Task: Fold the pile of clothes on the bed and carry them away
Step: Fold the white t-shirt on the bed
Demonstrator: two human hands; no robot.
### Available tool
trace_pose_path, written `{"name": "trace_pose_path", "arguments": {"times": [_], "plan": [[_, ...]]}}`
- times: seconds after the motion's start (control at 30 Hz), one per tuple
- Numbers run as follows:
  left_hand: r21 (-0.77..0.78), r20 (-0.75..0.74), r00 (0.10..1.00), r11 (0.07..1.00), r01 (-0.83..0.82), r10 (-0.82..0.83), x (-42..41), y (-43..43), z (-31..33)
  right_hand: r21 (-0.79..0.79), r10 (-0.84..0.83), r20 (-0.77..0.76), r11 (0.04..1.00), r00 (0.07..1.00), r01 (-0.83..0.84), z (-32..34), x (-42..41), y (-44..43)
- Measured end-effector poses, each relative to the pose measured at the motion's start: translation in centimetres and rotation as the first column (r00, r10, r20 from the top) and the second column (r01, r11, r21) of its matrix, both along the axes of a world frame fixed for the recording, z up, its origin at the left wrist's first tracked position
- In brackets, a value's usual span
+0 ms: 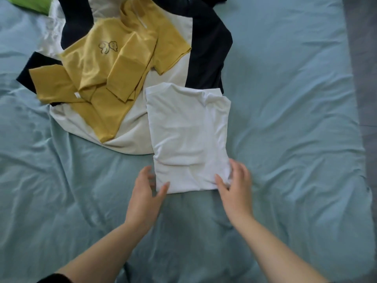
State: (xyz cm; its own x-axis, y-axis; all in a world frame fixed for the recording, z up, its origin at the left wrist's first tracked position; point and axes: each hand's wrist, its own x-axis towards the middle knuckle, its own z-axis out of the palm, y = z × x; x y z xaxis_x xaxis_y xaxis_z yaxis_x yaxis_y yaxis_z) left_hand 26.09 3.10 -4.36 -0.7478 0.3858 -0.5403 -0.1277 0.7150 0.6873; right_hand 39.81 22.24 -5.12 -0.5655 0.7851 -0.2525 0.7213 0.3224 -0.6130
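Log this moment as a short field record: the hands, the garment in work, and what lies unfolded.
surface: bed sheet, blue-green, creased
in work: white shirt, folded to a narrow rectangle, lying flat
left hand: holds the shirt's near left corner, thumb on top
right hand: pinches its near right corner
unfolded: yellow clothes, dark garment, pale garment under the yellow
far left: green cloth

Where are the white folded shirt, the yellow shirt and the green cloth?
white folded shirt (187, 135): head view, its middle.
yellow shirt (89, 64): head view, chest near the drawing.
green cloth (30, 2): head view, visible corner.
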Motion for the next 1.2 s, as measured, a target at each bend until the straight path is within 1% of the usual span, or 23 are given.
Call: {"name": "trace_pose_path", "arguments": {"times": [0.03, 0.07, 0.1, 0.17, 0.27, 0.4, 0.5, 0.53, 0.57, 0.6, 0.63, 0.67, 0.7, 0.77, 0.83, 0.87, 0.9, 0.93, 0.97, 1.03, 1.07, 1.17, 1.2], "plan": [[-0.019, 0.128, 0.985, 0.993, -0.118, 0.119, -0.1, 0.7, 0.3, -0.082, -0.177, 0.006, 0.981, 0.984, 0.177, 0.2, 0.2, -0.2], [-0.054, 0.200, 0.966, 0.986, -0.160, 0.167, -0.2, 1.3, 0.3, -0.175, -0.277, 0.056, 0.943, 0.959, 0.283, 0.3, 0.4, -0.3], [-0.069, 0.243, 0.951, 0.982, -0.179, 0.190, -0.3, 1.6, 0.2, -0.261, -0.314, 0.099, 0.907, 0.944, 0.329, 0.2, 0.4, -0.2], [-0.036, 0.295, 0.925, 0.970, -0.240, 0.240, -0.4, 1.7, 0.4, -0.417, -0.356, 0.108, 0.831, 0.928, 0.368, 0.1, 0.4, 0.4], [-0.035, 0.250, 0.948, 0.980, -0.195, 0.197, -0.5, -0.2, 0.5, -0.583, -0.458, 0.076, 0.700, 0.885, 0.412, -0.1, 1.4, 1.5], [-0.114, 0.210, 0.974, 0.992, -0.063, 0.086, 0.5, -2.8, 0.2, -0.674, -0.368, 0.140, 0.645, 0.919, 0.361, 0.0, 4.0, 1.2], [-0.131, 0.273, 0.961, 0.991, -0.013, 0.049, 1.3, -3.3, 0.5, -0.694, -0.296, 0.178, 0.639, 0.939, 0.333, 0.9, 4.8, 0.8], [-0.149, 0.275, 0.961, 0.989, 0.020, 0.022, 1.3, -3.3, 0.8, -0.652, -0.261, 0.185, 0.689, 0.948, 0.317, 1.3, 4.8, 0.9], [-0.194, 0.223, 0.975, 0.979, 0.056, -0.011, 1.0, -3.4, 1.1, -0.545, -0.220, 0.190, 0.787, 0.957, 0.289, 1.7, 4.7, 1.0], [-0.259, 0.105, 0.993, 0.962, 0.081, -0.055, 0.5, -3.3, 1.4, -0.367, -0.193, 0.175, 0.897, 0.965, 0.246, 2.0, 4.4, 1.3], [-0.315, -0.057, 0.991, 0.944, 0.096, -0.120, -0.1, -3.0, 1.8, -0.156, -0.158, 0.125, 0.972, 0.980, 0.177, 2.4, 3.8, 1.4], [-0.320, -0.224, 0.954, 0.940, 0.121, -0.199, -0.7, -2.2, 2.3, 0.047, -0.071, 0.069, 0.997, 0.995, 0.068, 2.8, 2.6, 1.3], [-0.280, -0.370, 0.887, 0.944, 0.177, -0.276, -1.2, -1.0, 2.6, 0.205, 0.060, 0.031, 0.977, 0.998, -0.065, 3.0, 1.0, 1.2], [-0.232, -0.549, 0.724, 0.908, 0.350, -0.419, -2.0, 2.1, 2.2, 0.356, 0.369, 0.049, 0.862, 0.928, -0.361, 2.4, -2.8, 0.5], [-0.378, -0.547, 0.552, 0.774, 0.508, -0.629, -3.3, 4.7, 0.8, 0.366, 0.585, 0.212, 0.695, 0.783, -0.619, 0.9, -5.8, 0.4], [-0.468, -0.494, 0.470, 0.679, 0.565, -0.732, -4.3, 5.4, -0.2, 0.319, 0.625, 0.311, 0.641, 0.716, -0.698, 0.1, -6.7, 1.0], [-0.544, -0.417, 0.400, 0.576, 0.610, -0.816, -5.6, 5.5, -1.2, 0.247, 0.622, 0.404, 0.631, 0.670, -0.735, -0.9, -7.2, 1.9], [-0.594, -0.342, 0.346, 0.487, 0.641, -0.873, -6.8, 5.4, -2.0, 0.197, 0.590, 0.472, 0.654, 0.655, -0.730, -1.9, -7.2, 2.7], [-0.620, -0.301, 0.309, 0.432, 0.655, -0.902, -7.7, 5.0, -2.5, 0.186, 0.551, 0.509, 0.680, 0.661, -0.709, -2.7, -7.0, 3.1], [-0.638, -0.283, 0.302, 0.414, 0.649, -0.910, -8.2, 4.0, -2.8, 0.204, 0.504, 0.489, 0.727, 0.712, -0.655, -3.3, -6.3, 2.5], [-0.650, -0.260, 0.316, 0.407, 0.642, -0.913, -7.8, 3.3, -2.8, 0.217, 0.502, 0.484, 0.725, 0.717, -0.654, -3.1, -5.4, 1.7], [-0.702, -0.144, 0.296, 0.308, 0.642, -0.944, -5.9, 0.4, -2.2, 0.261, 0.575, 0.496, 0.617, 0.651, -0.743, -2.5, -1.2, -0.5], [-0.685, -0.141, 0.310, 0.318, 0.655, -0.940, -5.4, -0.4, -1.8, 0.251, 0.599, 0.460, 0.621, 0.656, -0.743, -2.0, -0.3, -0.3]]}}
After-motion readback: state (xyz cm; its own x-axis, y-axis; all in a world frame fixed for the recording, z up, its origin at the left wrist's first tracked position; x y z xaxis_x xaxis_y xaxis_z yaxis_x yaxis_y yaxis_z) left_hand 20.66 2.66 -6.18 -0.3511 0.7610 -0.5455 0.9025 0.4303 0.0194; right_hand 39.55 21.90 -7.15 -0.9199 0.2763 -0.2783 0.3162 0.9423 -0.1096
